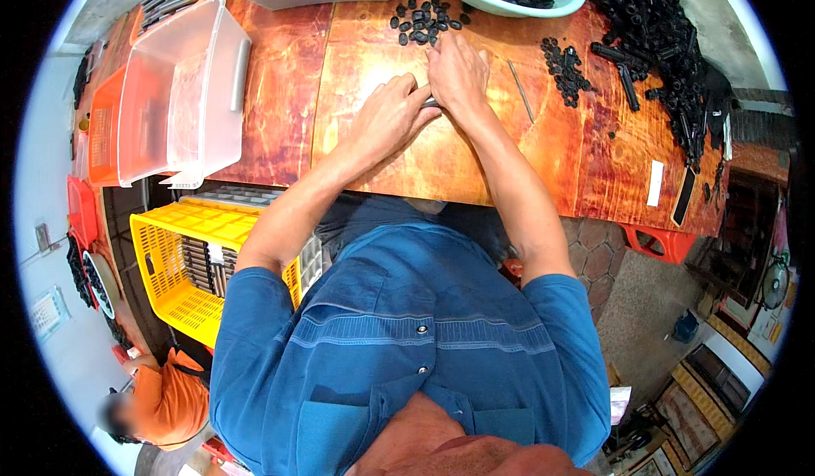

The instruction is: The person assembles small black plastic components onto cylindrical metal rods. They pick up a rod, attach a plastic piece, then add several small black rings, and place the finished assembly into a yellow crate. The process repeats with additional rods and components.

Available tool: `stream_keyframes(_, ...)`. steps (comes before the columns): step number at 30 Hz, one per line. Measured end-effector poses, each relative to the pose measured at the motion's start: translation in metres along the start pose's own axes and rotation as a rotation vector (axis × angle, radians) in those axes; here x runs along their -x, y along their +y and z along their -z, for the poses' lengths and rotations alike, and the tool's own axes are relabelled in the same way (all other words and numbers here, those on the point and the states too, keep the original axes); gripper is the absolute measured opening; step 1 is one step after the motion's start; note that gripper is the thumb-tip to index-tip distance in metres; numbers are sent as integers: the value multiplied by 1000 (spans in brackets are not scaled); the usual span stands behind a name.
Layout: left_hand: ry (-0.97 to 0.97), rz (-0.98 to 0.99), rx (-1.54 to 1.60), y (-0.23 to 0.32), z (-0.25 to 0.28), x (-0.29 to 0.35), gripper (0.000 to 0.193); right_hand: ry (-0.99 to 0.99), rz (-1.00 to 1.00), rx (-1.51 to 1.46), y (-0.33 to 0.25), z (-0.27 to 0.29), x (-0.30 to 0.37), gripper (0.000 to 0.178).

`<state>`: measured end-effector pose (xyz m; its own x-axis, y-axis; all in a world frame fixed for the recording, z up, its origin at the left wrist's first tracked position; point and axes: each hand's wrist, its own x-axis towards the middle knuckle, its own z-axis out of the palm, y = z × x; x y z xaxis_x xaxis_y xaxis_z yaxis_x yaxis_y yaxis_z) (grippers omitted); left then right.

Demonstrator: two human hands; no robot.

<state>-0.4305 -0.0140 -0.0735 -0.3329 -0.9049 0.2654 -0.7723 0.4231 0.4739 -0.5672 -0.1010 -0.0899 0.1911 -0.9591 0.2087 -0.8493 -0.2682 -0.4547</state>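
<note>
Over the wooden table, my left hand (pixel 392 113) is closed round a short dark grey rod-like piece (pixel 431 103), mostly hidden by the fingers. My right hand (pixel 458 75) lies close beside it, its fingertips bent down at the near edge of a loose cluster of small black oval pieces (pixel 418 19). What those fingertips pinch, if anything, is hidden under them. A thin metal rod (pixel 520 91) lies on the table just right of my right hand.
Small black rings (pixel 567 73) and a big heap of black parts (pixel 654 30) lie at the right. A pale green basin (pixel 509 5) stands behind. Clear plastic bins (pixel 216 94) line the left. A yellow crate (pixel 161 277) sits below the table edge; a person in orange (pixel 174 400) is beyond.
</note>
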Motion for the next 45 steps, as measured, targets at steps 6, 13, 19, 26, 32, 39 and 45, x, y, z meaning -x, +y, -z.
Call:
stream_keyframes(6,-9,-22,14,0,3,-2,29,43,23,-52,1,-1,2,17)
stream_keyframes(13,-11,-78,-135,3,-2,0,28,28,-6,-65,2,-2,2,17)
stream_keyframes(19,-24,-98,-224,5,-4,5,29,44,-41,-50,-3,3,5,17)
stream_keyframes(26,85,-38,-198,11,-8,4,38,138,-288,-782,13,5,5,28)
stream_keyframes(32,158,450,728,8,5,-1,32,182,-242,-1089,47,5,37,18)
stream_keyframes(39,43,807,1798,-2,-2,19,48,-7,-36,-647,20,29,65,17)
stream_keyframes(45,45,750,2013,-3,-9,28,46,34,313,-256,13,20,65,18)
